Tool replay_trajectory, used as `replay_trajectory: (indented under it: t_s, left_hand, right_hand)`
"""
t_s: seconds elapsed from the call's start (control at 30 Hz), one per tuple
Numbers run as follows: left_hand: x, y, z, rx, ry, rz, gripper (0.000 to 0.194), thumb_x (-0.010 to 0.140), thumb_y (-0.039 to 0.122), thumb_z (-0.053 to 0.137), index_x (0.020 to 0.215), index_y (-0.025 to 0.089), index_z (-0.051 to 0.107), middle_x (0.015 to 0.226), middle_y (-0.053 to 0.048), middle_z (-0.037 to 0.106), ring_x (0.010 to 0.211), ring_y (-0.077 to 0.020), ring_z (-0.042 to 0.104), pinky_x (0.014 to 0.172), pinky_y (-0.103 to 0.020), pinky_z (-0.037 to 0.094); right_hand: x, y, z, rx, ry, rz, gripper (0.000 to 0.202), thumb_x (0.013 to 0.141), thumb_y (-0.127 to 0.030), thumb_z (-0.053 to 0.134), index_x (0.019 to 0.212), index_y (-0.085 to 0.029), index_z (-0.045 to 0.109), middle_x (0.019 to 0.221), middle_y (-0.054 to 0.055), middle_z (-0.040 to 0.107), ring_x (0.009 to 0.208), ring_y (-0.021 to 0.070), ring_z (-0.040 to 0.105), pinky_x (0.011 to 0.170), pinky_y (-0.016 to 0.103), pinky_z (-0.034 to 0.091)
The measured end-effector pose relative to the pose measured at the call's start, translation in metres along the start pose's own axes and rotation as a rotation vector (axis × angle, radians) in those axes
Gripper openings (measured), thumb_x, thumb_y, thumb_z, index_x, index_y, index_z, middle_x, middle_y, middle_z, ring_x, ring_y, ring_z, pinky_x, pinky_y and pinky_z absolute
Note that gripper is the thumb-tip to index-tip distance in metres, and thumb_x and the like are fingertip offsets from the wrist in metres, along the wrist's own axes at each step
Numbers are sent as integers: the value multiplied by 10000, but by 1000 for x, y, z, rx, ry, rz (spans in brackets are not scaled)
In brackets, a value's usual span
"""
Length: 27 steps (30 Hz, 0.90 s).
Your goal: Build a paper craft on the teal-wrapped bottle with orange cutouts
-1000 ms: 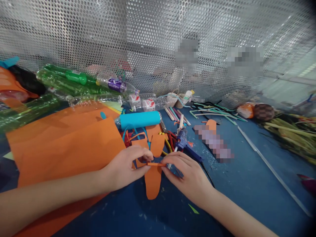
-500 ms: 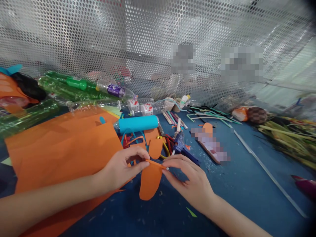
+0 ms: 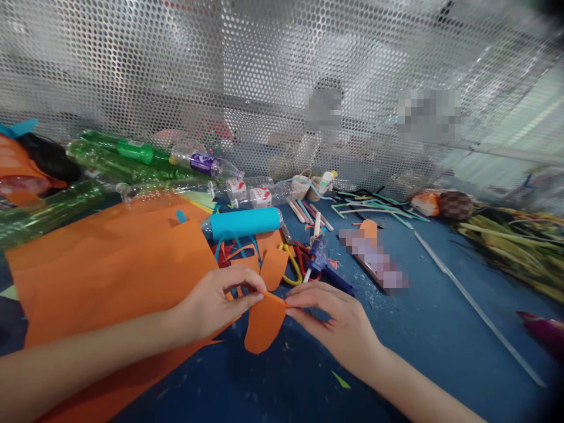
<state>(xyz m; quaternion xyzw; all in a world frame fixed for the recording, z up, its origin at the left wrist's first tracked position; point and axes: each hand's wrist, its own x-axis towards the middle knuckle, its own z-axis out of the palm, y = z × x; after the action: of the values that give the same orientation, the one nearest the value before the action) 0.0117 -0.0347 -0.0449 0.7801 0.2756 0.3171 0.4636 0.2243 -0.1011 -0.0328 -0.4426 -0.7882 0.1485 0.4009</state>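
My left hand pinches the upper left corner of an orange cut-out with a rounded lower end. At its upper right corner, my right hand has thumb and fingers pressed together on the paper. The cut-out hangs between both hands over the blue surface. Just behind it another orange piece lies beside scissors with yellow handles. A blue glue gun rests beyond my right hand. Large orange sheets lie under and behind my left forearm.
A bottle wrapped in bright blue lies behind the scissors. Green bottles and clear ones line the back by a perforated metal screen. A blurred phone-like object and a long clear strip are on the right.
Both hands have shifted slightly left with the orange cut-out, and its top edge now looks less folded. The orange piece behind it appears at a different angle.
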Motion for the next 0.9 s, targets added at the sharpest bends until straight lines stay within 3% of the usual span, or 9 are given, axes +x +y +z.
replay_trajectory:
  t_s: [0.27, 0.57, 0.73, 0.9]
  left_hand:
    - [-2, 7, 4, 2, -17, 22, 38, 791, 150, 549, 805, 168, 579, 810, -17, 600, 762, -126, 578, 726, -252, 466]
    - [-6, 9, 6, 86, -46, 193, 99, 846, 135, 512, 848, 172, 603, 811, -27, 609, 770, -125, 568, 736, -261, 450]
    - [-6, 7, 7, 76, -54, 197, 148, 846, 122, 514, 919, 180, 629, 825, -32, 624, 790, -129, 576, 744, -259, 454]
    - [-7, 10, 8, 37, -35, 179, 107, 845, 137, 517, 835, 162, 621, 794, -31, 618, 758, -126, 577, 731, -256, 456]
  right_hand:
    - [-1, 1, -1, -6, 3, -14, 108, 787, -126, 620, 832, -216, 657, 817, 22, 693, 787, 141, 657, 696, 247, 549]
    - [3, -6, 0, 1, -23, -125, 199, 798, -100, 595, 968, -200, 625, 873, 31, 699, 822, 132, 648, 739, 243, 544]
    - [4, -8, 0, -15, -38, -160, 181, 816, -81, 570, 930, -204, 638, 827, 19, 699, 808, 125, 646, 723, 234, 542]
    - [3, -7, -1, -98, -10, -245, 172, 815, -72, 570, 936, -185, 617, 829, 25, 706, 791, 125, 657, 714, 226, 543]
